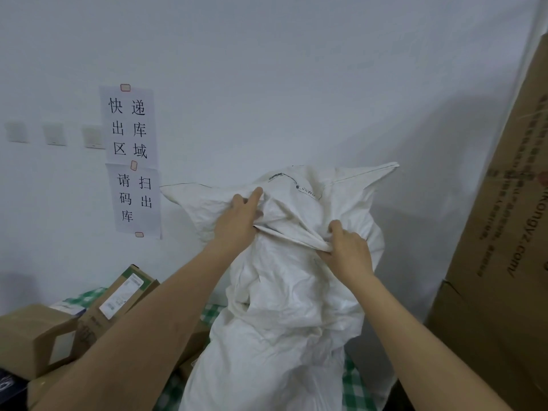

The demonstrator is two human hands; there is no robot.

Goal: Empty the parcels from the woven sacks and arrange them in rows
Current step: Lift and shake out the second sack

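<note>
The single camera sits on my head; it faces forward and slightly down, close to the wall [296, 69].

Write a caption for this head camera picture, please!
Both hands, left hand and right hand, grip a white woven sack beside cardboard parcels.

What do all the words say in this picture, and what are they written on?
"快递出库区域": upper paper sign on the wall.
"请扫码出库": lower paper sign.
"...ikongyz.com": tall cardboard box, partly cut off; its red print is too blurred.
White woven sack: black print too creased to read.
Parcel label: too small.
</note>
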